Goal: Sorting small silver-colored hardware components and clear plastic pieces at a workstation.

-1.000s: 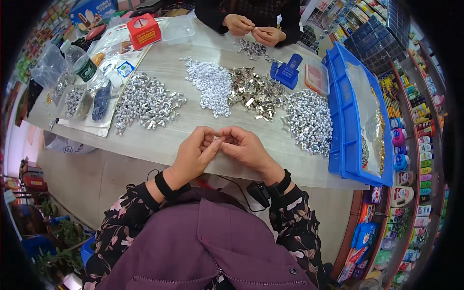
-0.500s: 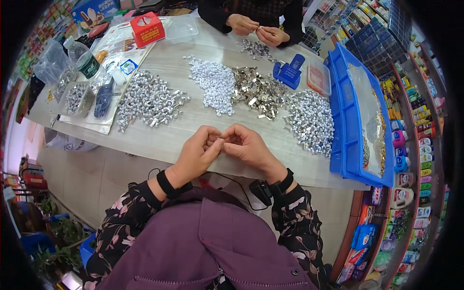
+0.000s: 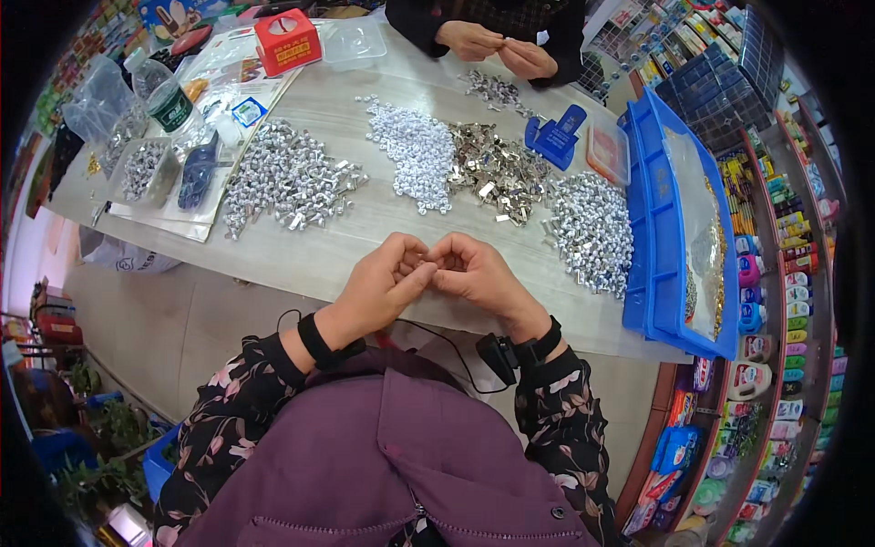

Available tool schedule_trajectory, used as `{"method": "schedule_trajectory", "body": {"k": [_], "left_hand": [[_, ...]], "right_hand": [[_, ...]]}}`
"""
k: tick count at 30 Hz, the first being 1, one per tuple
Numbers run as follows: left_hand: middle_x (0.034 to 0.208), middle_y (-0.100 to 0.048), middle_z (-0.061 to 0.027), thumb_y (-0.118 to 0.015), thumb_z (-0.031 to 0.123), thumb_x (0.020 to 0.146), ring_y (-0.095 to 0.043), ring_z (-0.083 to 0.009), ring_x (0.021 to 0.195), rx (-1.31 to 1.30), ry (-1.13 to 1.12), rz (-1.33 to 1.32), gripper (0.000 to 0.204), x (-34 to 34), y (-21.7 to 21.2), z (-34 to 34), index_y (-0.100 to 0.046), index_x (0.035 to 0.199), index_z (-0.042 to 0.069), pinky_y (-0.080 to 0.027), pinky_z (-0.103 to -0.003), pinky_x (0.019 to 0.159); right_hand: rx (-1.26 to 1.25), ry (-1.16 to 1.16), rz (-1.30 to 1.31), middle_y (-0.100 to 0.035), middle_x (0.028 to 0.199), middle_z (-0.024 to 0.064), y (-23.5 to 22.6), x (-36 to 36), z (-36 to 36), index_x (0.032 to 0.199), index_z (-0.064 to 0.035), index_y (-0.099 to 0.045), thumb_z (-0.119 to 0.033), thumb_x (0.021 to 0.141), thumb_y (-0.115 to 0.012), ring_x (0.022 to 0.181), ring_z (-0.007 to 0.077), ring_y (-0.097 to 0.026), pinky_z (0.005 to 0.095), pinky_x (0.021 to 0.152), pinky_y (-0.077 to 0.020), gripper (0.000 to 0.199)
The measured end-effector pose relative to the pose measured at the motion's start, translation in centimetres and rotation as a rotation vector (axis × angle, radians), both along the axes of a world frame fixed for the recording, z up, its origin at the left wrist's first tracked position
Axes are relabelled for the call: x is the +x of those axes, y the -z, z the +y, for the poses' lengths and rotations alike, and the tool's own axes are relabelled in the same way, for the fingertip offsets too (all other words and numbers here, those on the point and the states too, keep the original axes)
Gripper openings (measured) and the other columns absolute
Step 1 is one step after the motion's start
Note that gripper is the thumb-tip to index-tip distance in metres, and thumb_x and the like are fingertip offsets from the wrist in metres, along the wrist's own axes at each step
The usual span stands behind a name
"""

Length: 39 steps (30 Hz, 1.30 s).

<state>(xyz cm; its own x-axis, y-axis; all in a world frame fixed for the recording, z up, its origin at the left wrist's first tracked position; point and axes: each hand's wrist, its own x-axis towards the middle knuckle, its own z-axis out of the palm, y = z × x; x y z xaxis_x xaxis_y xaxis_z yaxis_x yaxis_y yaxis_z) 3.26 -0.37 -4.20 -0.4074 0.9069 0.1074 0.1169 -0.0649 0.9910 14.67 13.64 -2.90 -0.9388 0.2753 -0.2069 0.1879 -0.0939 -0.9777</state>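
Note:
My left hand and my right hand meet fingertip to fingertip over the table's near edge. Thumbs and forefingers of both are pinched together; whatever lies between them is too small and hidden to name. Just beyond my fingers spread a pile of white round beads and a pile of shiny metal pieces. Right of these lies a heap of small white-and-silver pieces. Another heap of silvery pieces sits to the left.
A blue tray stands along the right edge, beside a lidded clear box and a blue plastic holder. At left are a bottle, a small tub and a red box. Across the table, a person's hands work.
The view has shifted slightly. My hands stay joined at the fingertips, with only small finger movements. The person opposite still holds both hands together.

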Motion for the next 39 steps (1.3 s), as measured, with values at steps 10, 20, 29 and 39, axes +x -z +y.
{"method": "schedule_trajectory", "body": {"k": [10,20,29,39], "left_hand": [[0.076,-0.058,-0.0038,-0.055,0.012,0.088,-0.056,-0.0069,0.065,-0.02,-0.053,-0.049,0.017,0.0,0.2,0.3,-0.047,0.099,0.001,-0.045,-0.02,0.055],[0.079,-0.059,-0.012,-0.057,0.013,0.082,-0.06,-0.0248,0.068,-0.125,0.111,0.851,0.015,-5.6,-5.4,2.0,-0.054,0.094,0.005,-0.048,-0.032,0.06],[0.079,-0.052,-0.0131,-0.055,0.011,0.076,-0.055,-0.0326,0.075,-0.074,0.168,1.124,0.011,-5.3,-2.0,7.8,-0.054,0.085,0.006,-0.046,-0.04,0.063],[0.079,-0.052,-0.0133,-0.052,0.008,0.074,-0.057,-0.0311,0.075,0.019,0.233,1.189,0.006,-5.0,-2.5,8.3,-0.051,0.079,0.004,-0.047,-0.041,0.062]], "right_hand": [[0.103,0.05,-0.008,-0.058,0.076,-0.0011,0.9,-0.4,-0.2,0.085,-0.0034,-0.056,-0.011,0.08,-0.064,0.069,0.0038,-0.053,0.019,0.06,-0.0437,0.012],[0.482,0.185,-0.04,-0.061,0.079,0.0002,-1.7,0.5,2.9,0.097,-0.0026,-0.06,-0.014,0.079,-0.065,0.069,0.0047,-0.054,0.0203,0.06,-0.0443,0.022],[0.982,0.266,-0.12,-0.061,0.074,0.0055,-1.6,1.6,6.6,0.085,-0.0029,-0.065,-0.017,0.074,-0.067,0.063,0.0142,-0.058,0.0265,0.058,-0.0462,0.018],[0.803,0.275,-0.078,-0.062,0.075,0.0051,-2.3,1.7,6.3,0.083,-0.0027,-0.064,-0.017,0.078,-0.065,0.065,0.0141,-0.059,0.0253,0.057,-0.0461,0.015]]}}
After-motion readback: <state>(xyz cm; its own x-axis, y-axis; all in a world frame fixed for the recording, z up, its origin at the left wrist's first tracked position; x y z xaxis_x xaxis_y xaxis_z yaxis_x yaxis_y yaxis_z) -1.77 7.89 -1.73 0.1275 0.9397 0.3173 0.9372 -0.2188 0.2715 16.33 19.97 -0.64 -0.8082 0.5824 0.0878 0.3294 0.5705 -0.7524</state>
